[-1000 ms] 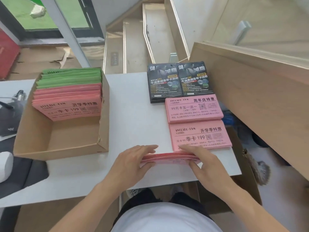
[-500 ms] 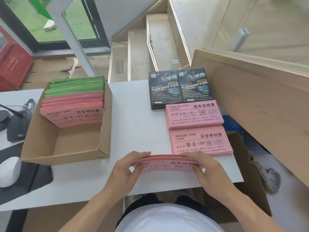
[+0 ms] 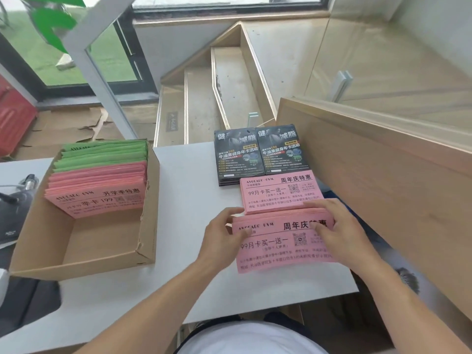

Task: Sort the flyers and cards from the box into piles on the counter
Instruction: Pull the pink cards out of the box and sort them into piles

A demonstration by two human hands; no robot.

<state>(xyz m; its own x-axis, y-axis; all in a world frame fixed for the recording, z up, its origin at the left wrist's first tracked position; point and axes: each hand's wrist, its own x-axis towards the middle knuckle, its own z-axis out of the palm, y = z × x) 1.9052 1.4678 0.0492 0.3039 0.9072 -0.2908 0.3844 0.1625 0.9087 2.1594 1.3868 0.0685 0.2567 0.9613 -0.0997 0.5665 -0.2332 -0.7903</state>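
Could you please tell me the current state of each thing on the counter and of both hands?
Box: open, part full; pink and green flyers lean at its far end.
Pink stack in hand: held at both ends, printed side up.
Pink pile: flat on the counter, near edge covered.
Black flyers: two piles side by side, flat.
Left hand: grips the stack's left end.
Right hand: grips its right end.

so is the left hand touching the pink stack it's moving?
Touching. Head view: left hand grips the pink stack's left edge, thumb on top; right hand holds the other edge.
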